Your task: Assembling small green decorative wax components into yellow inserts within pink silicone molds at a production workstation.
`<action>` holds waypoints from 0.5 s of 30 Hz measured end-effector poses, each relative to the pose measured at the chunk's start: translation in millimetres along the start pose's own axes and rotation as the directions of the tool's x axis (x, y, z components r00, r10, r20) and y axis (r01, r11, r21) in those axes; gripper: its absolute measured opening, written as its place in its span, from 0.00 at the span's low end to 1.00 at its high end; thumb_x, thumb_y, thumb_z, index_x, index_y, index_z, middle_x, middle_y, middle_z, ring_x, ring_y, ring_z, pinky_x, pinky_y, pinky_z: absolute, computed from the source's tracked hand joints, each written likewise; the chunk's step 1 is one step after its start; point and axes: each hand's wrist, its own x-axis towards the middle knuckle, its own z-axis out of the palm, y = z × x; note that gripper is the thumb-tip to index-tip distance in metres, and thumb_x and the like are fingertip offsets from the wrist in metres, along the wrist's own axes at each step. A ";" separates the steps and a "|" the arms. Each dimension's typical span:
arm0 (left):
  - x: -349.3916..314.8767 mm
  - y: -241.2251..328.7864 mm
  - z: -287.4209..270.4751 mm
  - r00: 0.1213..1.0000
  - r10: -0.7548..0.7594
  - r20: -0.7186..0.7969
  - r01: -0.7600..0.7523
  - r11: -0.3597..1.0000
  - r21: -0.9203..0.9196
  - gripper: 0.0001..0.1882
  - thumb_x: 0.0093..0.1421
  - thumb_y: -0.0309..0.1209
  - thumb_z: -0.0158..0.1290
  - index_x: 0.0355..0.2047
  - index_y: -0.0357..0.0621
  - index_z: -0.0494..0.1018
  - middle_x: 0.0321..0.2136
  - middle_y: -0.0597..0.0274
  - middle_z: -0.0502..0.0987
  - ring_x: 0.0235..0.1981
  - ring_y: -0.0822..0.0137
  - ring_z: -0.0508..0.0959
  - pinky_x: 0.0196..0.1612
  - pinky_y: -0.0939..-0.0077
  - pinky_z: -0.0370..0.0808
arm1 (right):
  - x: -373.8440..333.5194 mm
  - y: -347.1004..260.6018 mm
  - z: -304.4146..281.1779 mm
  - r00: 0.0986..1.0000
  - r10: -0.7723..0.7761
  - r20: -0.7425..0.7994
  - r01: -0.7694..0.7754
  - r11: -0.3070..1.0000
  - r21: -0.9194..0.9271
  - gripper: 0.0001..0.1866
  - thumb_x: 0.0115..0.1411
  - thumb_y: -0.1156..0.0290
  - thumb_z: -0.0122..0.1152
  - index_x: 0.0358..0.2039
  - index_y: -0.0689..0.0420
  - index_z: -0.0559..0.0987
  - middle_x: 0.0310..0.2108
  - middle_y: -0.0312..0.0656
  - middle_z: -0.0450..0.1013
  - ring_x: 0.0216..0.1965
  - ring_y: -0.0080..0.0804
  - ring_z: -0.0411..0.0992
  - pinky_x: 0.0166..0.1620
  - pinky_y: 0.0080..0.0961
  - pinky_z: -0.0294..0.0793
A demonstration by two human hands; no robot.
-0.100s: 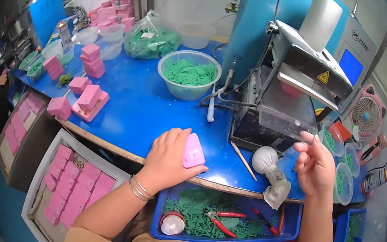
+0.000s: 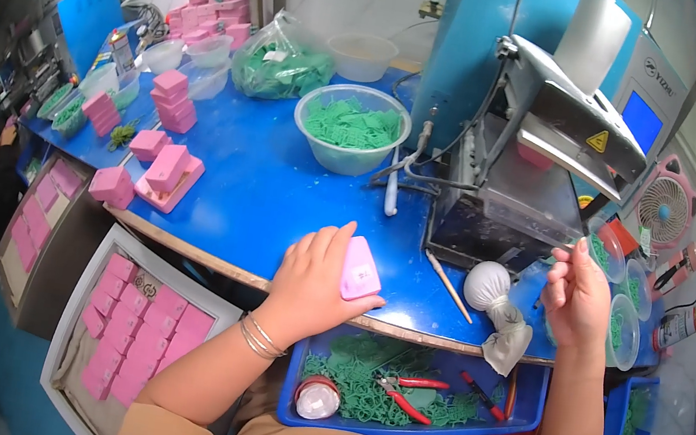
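My left hand (image 2: 315, 271), with bracelets at its wrist, is closed round a pink block (image 2: 363, 271) with a small printed mark. It holds the block against the blue table near the front edge, fingers along the left side and thumb at the near end. My right hand (image 2: 577, 294) is raised in front of the press (image 2: 497, 230), its fingers curled in and thumb and forefinger close together. Whatever may be pinched there is too small to make out. Nearest to that hand are a white cloth bulb pouch (image 2: 488, 286) and a wooden-handled tool (image 2: 448, 287).
Pink blocks (image 2: 166, 167) stand at the left of the table. A bowl of green pieces (image 2: 347, 164) sits behind. Below the edge is a blue tray (image 2: 530, 412) with green scraps and red-handled cutters (image 2: 411, 404). A lined box (image 2: 215, 310) holds pink blocks.
The whole view has shifted slightly, so the table's contents appear a little farther right. My right hand's fingers have drawn in a little. The left hand keeps its hold on the block.
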 end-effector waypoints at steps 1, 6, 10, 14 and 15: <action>-0.2 -1.0 0.0 1.000 -0.004 -0.001 0.004 1.000 -0.013 0.49 0.38 0.50 0.65 0.55 0.35 0.58 0.48 0.47 0.66 0.50 0.50 0.66 0.52 0.61 0.63 | 1.8 0.6 4.7 0.997 -0.010 -0.082 0.007 0.999 -0.037 0.19 0.65 0.58 0.46 0.30 0.61 0.75 0.16 0.38 0.72 0.09 0.19 0.61 0.14 0.14 0.59; -12.9 -10.7 -0.7 0.998 -0.023 -0.059 0.015 0.993 -0.120 0.52 0.36 0.46 0.67 0.58 0.37 0.54 0.50 0.46 0.65 0.50 0.49 0.66 0.53 0.59 0.62 | 8.5 6.7 -6.1 0.998 -0.042 -0.042 0.042 0.999 -0.008 0.21 0.66 0.56 0.41 0.28 0.58 0.74 0.13 0.34 0.69 0.07 0.16 0.57 0.12 0.12 0.54; -42.5 -24.4 -12.9 0.974 0.047 -0.221 -0.091 0.977 -0.195 0.55 0.35 0.43 0.69 0.59 0.35 0.51 0.51 0.44 0.62 0.50 0.47 0.64 0.54 0.58 0.61 | 16.2 8.5 -14.3 0.999 -0.053 -0.014 0.053 0.998 -0.023 0.21 0.66 0.56 0.40 0.28 0.58 0.75 0.13 0.32 0.69 0.07 0.16 0.56 0.12 0.12 0.53; -79.3 -37.7 -42.1 0.944 0.015 -0.331 -0.069 0.986 -0.151 0.54 0.36 0.45 0.69 0.58 0.33 0.51 0.48 0.43 0.63 0.49 0.47 0.64 0.53 0.57 0.61 | 25.1 12.0 -31.7 0.998 -0.040 -0.039 0.042 0.998 0.037 0.18 0.66 0.56 0.40 0.32 0.56 0.74 0.16 0.30 0.70 0.09 0.13 0.57 0.13 0.11 0.52; -92.4 -45.5 -52.3 0.941 -0.030 -0.336 -0.010 0.993 -0.117 0.54 0.37 0.44 0.69 0.58 0.33 0.52 0.48 0.43 0.62 0.50 0.47 0.64 0.53 0.57 0.61 | 30.2 12.0 -48.5 0.999 -0.034 -0.002 0.034 0.998 0.049 0.17 0.66 0.57 0.41 0.33 0.56 0.74 0.18 0.31 0.70 0.09 0.13 0.56 0.13 0.11 0.52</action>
